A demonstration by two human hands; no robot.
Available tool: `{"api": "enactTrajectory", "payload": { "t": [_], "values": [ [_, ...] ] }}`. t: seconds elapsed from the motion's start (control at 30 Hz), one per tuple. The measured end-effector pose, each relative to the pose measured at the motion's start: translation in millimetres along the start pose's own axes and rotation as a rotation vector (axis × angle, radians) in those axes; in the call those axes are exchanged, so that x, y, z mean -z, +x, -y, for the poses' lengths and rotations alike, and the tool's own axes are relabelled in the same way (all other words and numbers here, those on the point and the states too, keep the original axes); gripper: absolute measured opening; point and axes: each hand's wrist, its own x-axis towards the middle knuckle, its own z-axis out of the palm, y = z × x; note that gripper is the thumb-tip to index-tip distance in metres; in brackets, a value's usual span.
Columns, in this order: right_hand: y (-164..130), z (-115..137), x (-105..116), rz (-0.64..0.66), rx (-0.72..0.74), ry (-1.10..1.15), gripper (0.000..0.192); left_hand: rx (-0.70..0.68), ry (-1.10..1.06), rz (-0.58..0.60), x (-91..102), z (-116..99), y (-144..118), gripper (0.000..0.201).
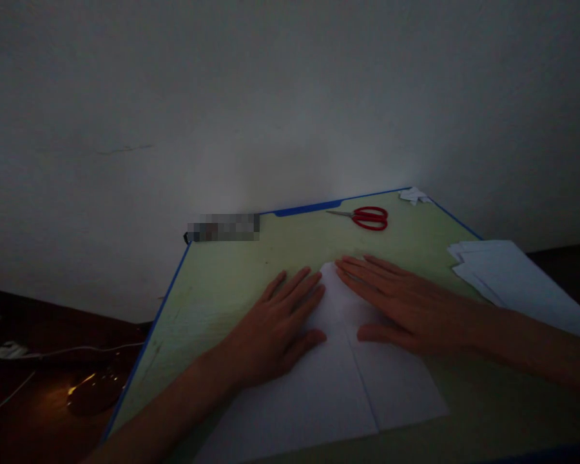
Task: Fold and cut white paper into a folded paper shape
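A white sheet of paper lies on the table in front of me, with a fold line or edge running down it from its narrow far end. My left hand rests flat on its left side, fingers stretched out and thumb pointing inward. On the right side, my right hand is pressed flat, its fingertips near the paper's far tip. Part of the sheet is hidden beneath both palms. Neither hand grips anything.
Red-handled scissors lie near the back of the pale green, blue-edged table. Paper scraps sit at the far right corner. More white sheets are at the right edge. A wall stands behind; a white cable runs at left.
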Motion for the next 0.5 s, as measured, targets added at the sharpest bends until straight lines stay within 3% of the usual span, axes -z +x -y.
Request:
{"api": "enactTrajectory", "payload": {
  "t": [0.1, 0.23, 0.5],
  "values": [
    [-3.7, -0.9, -6.3, 0.052, 0.034, 0.04, 0.094, -0.027, 0.022, 0.07, -3.9, 2.0, -2.4, 0.068],
    [2.0, -9.7, -9.4, 0.097, 0.03, 0.071, 0.09, -0.006, 0.04, 0.095, -0.2, 7.6, 4.9, 0.07],
    [9.2, -12.2, -7.5, 0.059, 0.028, 0.141, 0.087, -0.018, -0.039, 0.131, 6.5, 5.3, 17.3, 0.076]
  ]
}}
